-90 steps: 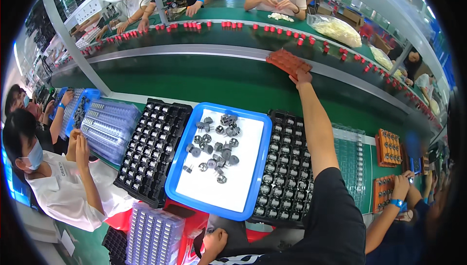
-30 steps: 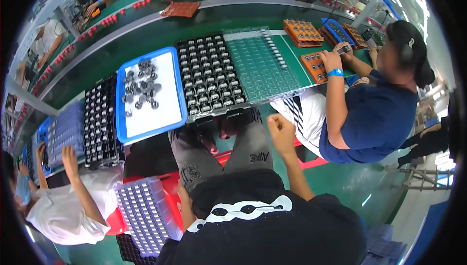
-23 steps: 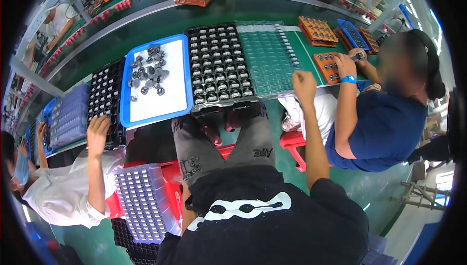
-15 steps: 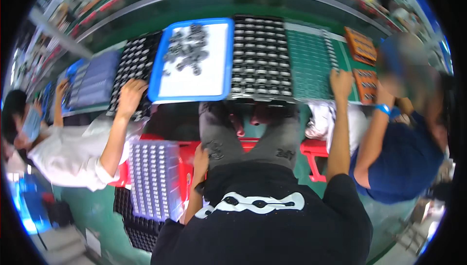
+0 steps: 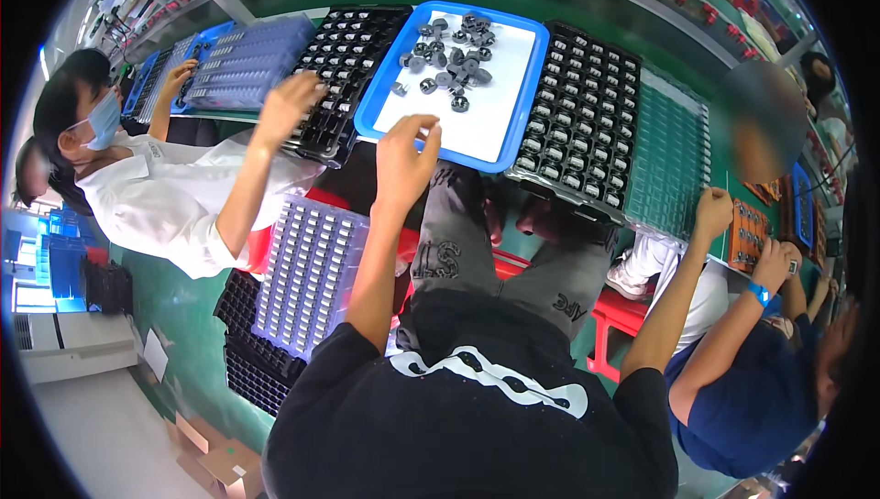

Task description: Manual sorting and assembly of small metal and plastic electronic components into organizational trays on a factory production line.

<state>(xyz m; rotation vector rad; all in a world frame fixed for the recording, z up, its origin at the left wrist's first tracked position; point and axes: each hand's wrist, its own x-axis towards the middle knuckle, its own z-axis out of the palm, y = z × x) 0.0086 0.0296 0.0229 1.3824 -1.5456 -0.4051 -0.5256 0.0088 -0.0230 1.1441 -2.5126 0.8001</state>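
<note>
View: head.
Left hand (image 5: 403, 164): over the near edge of the blue tray, at its left corner; fingers loosely bent, thumb apart from forefinger, slack; contact with rim cannot be told.
Right hand (image 5: 714, 213): at the near right corner of the clear tray; fingers bunched; whether it grasps anything cannot be told.
Blue tray (image 5: 524, 96): on the green bench (image 5: 568, 4), between two black trays; lined with a white sheet (image 5: 495, 100).
Motors (image 5: 460, 104): dark, round, loose; strewn over the sheet, chiefly its far and left parts.
Right black tray (image 5: 568, 195): just beside the blue tray; cells filled in rows.
Left black tray (image 5: 332, 151): at the other side of the blue tray; filled likewise; a co-worker's hand (image 5: 291, 105) above it.
Clear tray (image 5: 666, 151): right of the right black tray; row of small metal parts (image 5: 706, 146) along its right edge.
Orange tray (image 5: 739, 256): beyond the right hand; beside it, a second co-worker's hand (image 5: 777, 265), blue band (image 5: 759, 294) at the wrist.
Lavender tray (image 5: 359, 247): below bench level, left of the wearer; columns of metal parts.
Stool (image 5: 623, 311): red, right of the wearer's legs.
</note>
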